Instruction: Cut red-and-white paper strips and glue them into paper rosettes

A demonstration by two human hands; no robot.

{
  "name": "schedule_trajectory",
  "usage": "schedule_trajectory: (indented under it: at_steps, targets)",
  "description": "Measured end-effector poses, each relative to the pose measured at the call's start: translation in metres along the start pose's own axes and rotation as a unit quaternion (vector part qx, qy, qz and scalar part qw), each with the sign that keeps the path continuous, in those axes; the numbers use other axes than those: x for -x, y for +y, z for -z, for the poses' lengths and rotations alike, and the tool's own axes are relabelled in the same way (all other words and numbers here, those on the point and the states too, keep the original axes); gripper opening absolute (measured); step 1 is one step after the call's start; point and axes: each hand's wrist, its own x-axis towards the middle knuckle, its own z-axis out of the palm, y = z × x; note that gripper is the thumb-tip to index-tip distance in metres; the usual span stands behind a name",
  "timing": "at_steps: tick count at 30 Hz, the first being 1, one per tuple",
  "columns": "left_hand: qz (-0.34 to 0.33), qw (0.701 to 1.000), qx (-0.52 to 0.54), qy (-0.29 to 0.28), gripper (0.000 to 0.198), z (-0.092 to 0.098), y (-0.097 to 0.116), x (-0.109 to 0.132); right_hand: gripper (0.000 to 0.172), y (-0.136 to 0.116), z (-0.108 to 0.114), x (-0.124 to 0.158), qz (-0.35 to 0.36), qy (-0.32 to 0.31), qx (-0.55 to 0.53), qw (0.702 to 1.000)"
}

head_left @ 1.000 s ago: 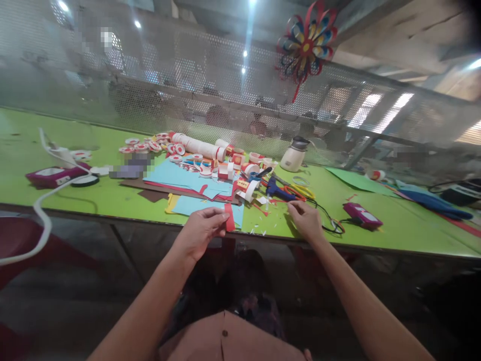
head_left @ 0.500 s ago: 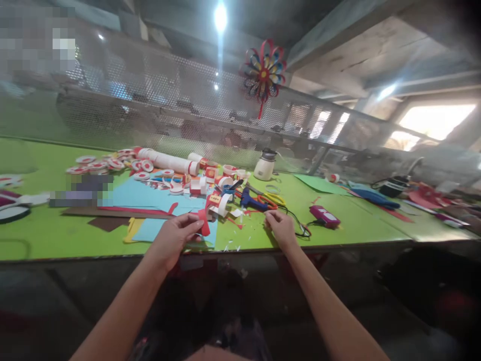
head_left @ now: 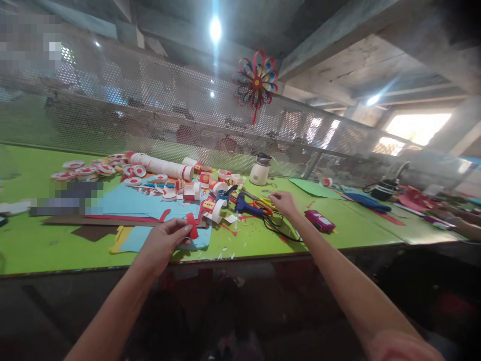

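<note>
A small curved red paper piece is pinched between the thumb and fingers of my left hand, above the front of the light blue paper sheets. My right hand reaches over the green table with its fingertips drawn together. They are at the yellow scissor handles and close to a clear ring-shaped roll; whether they grip anything is hidden. Just left lies a blue hot glue gun beside orange scissor handles. A red-and-white paper cylinder rests between my hands.
A long stack of white cups and several red-and-white discs lie at the back left. A cream jug stands by the mesh partition. A purple device is right of my forearm. Another person's arm shows far right.
My right hand has moved forward from the table's front area to the yellow handles. My left hand still holds the red paper piece. The view has shifted slightly.
</note>
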Motion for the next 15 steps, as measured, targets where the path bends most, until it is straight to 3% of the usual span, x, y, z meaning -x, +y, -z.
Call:
schedule_trajectory:
  at_steps: [7, 15]
  targets:
    - [-0.019, 1.0, 0.0, 0.016, 0.03, -0.008, 0.007, 0.009, 0.028, 0.014, -0.026, -0.045, 0.009, -0.186, 0.153, 0.97]
    - [-0.018, 0.999, 0.04, -0.002, 0.027, -0.008, 0.008, 0.009, 0.031, 0.03, -0.04, -0.08, 0.0, -0.259, 0.215, 0.942]
